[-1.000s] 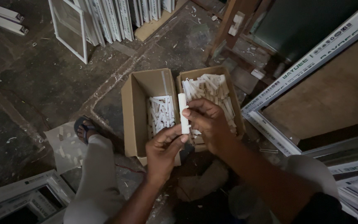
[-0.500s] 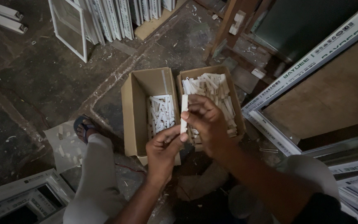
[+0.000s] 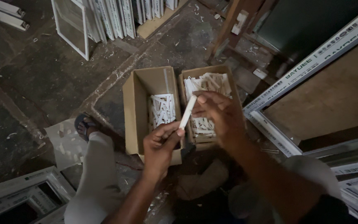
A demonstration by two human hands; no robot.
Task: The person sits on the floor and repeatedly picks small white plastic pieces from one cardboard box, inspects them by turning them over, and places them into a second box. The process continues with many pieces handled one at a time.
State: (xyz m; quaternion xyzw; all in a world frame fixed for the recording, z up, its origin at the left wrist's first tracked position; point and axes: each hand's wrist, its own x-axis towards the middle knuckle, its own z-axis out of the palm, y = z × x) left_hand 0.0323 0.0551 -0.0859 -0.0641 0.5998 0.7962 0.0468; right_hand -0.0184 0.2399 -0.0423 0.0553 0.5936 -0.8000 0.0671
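A short white plastic strip point(image 3: 187, 112) is held between both hands above two open cardboard boxes. My left hand point(image 3: 159, 149) pinches its lower end. My right hand point(image 3: 220, 114) grips its upper end with fingers curled. The left box point(image 3: 139, 108) holds a small heap of white pieces near its middle. The right box point(image 3: 224, 71) is filled with several white pieces, partly hidden by my right hand.
White window frames lean at the top point(image 3: 104, 20), at the right point(image 3: 311, 66) and lie at the bottom left point(image 3: 17, 197). My left knee point(image 3: 98, 174) and sandalled foot point(image 3: 83, 124) are by the left box. The dark floor is littered with white chips.
The strip has tilted from upright to slanting, its top end leaning right. Both hands stayed over the boxes and shifted only slightly.
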